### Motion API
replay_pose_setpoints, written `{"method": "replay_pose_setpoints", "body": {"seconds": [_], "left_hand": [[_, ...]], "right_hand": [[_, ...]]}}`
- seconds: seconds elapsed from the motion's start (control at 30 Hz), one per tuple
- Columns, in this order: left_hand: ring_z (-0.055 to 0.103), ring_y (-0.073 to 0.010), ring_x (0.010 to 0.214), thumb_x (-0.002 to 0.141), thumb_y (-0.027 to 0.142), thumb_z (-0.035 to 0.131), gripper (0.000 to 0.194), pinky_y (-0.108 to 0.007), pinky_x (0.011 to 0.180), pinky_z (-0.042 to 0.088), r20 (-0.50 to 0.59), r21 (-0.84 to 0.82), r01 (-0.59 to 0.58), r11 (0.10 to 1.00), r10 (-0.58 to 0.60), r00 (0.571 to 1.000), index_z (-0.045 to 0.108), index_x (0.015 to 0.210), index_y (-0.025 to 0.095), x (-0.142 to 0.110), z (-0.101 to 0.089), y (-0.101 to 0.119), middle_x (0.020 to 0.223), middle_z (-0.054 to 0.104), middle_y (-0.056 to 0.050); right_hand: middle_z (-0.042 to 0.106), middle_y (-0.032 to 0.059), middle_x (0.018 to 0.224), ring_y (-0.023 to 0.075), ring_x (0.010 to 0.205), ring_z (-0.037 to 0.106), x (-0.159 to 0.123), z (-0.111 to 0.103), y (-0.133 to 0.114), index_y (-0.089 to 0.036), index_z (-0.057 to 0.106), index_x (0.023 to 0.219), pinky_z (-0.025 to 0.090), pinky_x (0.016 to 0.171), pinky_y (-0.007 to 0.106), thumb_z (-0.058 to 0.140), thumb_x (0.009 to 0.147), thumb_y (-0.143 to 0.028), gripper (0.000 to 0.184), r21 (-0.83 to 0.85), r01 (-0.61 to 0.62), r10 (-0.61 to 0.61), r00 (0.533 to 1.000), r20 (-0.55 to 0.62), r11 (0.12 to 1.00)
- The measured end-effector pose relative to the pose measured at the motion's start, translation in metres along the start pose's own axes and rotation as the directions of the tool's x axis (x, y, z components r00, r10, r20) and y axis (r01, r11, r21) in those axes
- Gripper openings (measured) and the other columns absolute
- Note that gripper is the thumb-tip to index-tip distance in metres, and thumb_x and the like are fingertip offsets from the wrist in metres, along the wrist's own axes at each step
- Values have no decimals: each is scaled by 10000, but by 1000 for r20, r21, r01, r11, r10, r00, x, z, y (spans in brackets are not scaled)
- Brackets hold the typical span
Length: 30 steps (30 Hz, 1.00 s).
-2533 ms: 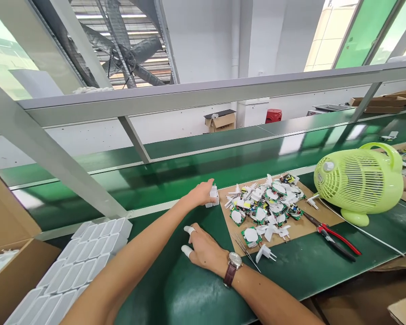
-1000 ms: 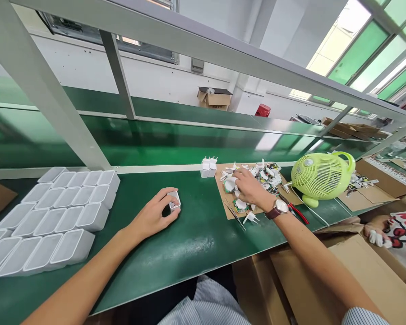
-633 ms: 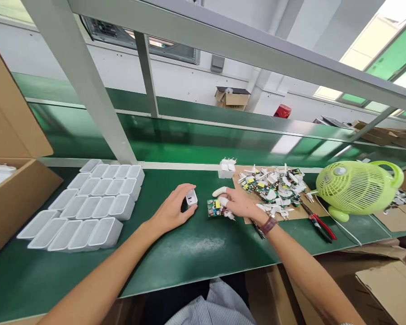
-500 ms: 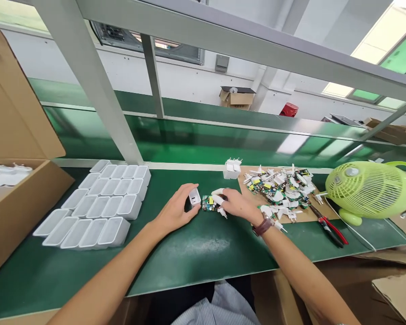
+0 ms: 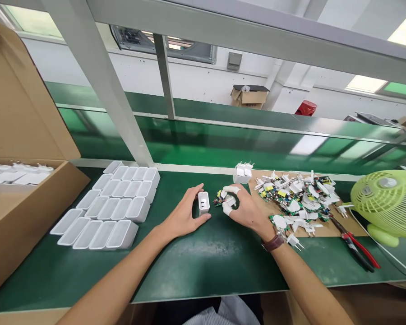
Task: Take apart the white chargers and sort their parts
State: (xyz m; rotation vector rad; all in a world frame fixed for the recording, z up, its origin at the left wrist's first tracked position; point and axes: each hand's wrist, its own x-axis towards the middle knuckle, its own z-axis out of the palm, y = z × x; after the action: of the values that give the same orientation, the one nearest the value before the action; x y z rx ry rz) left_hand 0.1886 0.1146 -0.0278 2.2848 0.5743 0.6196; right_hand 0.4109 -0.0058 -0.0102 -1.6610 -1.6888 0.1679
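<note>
My left hand grips a small white charger shell, standing it on the green bench. Right beside it, my right hand, with white finger cots on two fingers, pinches a circuit board with a plug piece, lifted just off the bench and close to the shell. A pile of the same boards and white plug pieces lies on a cardboard sheet to the right. Two finished white chargers stand at the bench's back edge.
Rows of empty white shells lie at the left, beside an open cardboard box. Red-handled pliers and a light green fan sit at the right. A grey frame post rises behind the shells.
My left hand set a charger by the pile, then took a shell near the bench's middle. My right hand picked a board from the pile and carried it left to the shell.
</note>
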Motion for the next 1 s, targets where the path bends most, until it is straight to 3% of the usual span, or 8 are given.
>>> {"method": "replay_pose_setpoints", "body": {"seconds": [0.1, 0.23, 0.4, 0.6, 0.67, 0.77, 0.87, 1.0], "left_hand": [[543, -328, 1351, 871, 363, 760, 937, -551, 1166, 462, 24, -27, 16, 1000, -15, 1000, 203, 1616, 252, -1, -1, 1, 1477, 482, -158], [600, -281, 1293, 911, 251, 667, 808, -497, 1152, 478, -10, -98, 23, 995, -24, 1000, 240, 1598, 274, 0, 0, 1, 1428, 542, -127], [632, -315, 1215, 876, 415, 772, 795, -489, 1003, 567, -128, 89, 196, 977, -184, 974, 356, 1542, 287, 2, 0, 1, 1344, 570, -104], [617, -370, 1256, 709, 711, 828, 1114, -473, 909, 603, 17, 202, 285, 937, -294, 956, 273, 1593, 321, 1, -18, 17, 1554, 395, -128], [646, -340, 1195, 701, 672, 855, 1161, -434, 875, 608, 98, 165, 258, 952, -277, 956, 221, 1606, 316, 1, -24, 20, 1566, 399, -137], [700, -257, 935, 802, 481, 831, 859, -366, 746, 595, 196, 101, 263, 960, -278, 940, 376, 1497, 264, 2, -26, 21, 1290, 631, -98], [685, -239, 875, 881, 347, 756, 483, -360, 751, 584, 172, 74, 228, 971, -238, 956, 539, 1303, 255, 4, -23, 18, 1032, 685, -35], [603, -303, 1240, 899, 299, 758, 548, -478, 1052, 540, 29, 73, 45, 996, -47, 998, 527, 1396, 281, 4, -15, 11, 1320, 639, -87]], "right_hand": [[618, 104, 1308, 255, 1229, 625, 11, -4, -5, -219, 551, 1335, 535, 1073, 442, 587, 829, -138, 513, 116, -2, 7, 999, -50, 993], [631, 95, 1307, 244, 1190, 656, 10, 2, -5, -227, 545, 1356, 560, 1040, 418, 571, 834, -144, 528, 250, -27, 43, 998, -56, 968], [650, 103, 1288, 262, 1117, 672, -5, 6, 7, -236, 443, 1489, 574, 1010, 479, 531, 887, -150, 614, 130, -149, 130, 981, 143, 980], [516, 171, 1491, 332, 1451, 440, -13, 2, 22, -207, 398, 1540, 451, 1163, 561, 563, 930, -176, 632, -33, -13, 20, 977, 214, 999], [563, 167, 1420, 324, 1386, 503, -12, 4, 27, -208, 430, 1516, 486, 1127, 550, 566, 944, -184, 588, -32, -10, 17, 977, 211, 999], [630, 130, 1248, 308, 1197, 614, -10, 7, 28, -213, 462, 1485, 557, 1033, 529, 597, 924, -199, 578, -15, -48, 50, 982, 180, 999], [625, 125, 1199, 318, 1166, 619, -7, 8, 19, -203, 472, 1452, 582, 988, 527, 600, 872, -160, 596, 6, -15, 14, 997, 80, 1000], [580, 131, 1292, 310, 1196, 623, -7, 5, -3, -236, 455, 1436, 599, 987, 505, 622, 845, -141, 622, 110, -21, 27, 998, -57, 994]]}}
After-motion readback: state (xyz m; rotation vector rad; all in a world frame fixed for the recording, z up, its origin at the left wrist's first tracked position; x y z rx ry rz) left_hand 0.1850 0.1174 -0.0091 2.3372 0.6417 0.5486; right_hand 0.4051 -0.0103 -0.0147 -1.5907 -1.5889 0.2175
